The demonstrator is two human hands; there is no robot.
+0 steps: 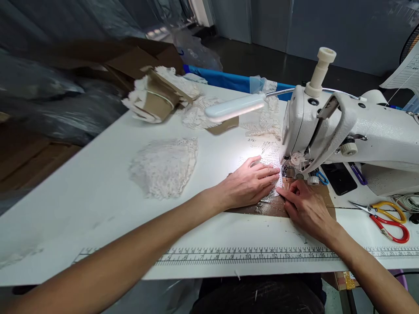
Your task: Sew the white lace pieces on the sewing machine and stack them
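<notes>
A strip of white lace fabric (269,152) lies under the needle area of a white sewing machine (294,117). My left hand (253,181) rests flat on the lace, fingers stretched toward the presser foot. Close to the foot, my right hand (303,205) is closed, its fingers curled and the index fingertip at the lace's near edge. What lies between its thumb and finger is partly hidden. Brown tape or board (248,209) covers the machine bed beneath both hands. A lit white lamp (235,107) shines on the lace.
A white lace piece (165,168) lies to the left; a tied lace bundle (159,98) sits behind it. Right of the machine needle are a black phone (338,179) and red-and-yellow-handled scissors (381,213). A printed ruler (248,256) runs along the table's front edge.
</notes>
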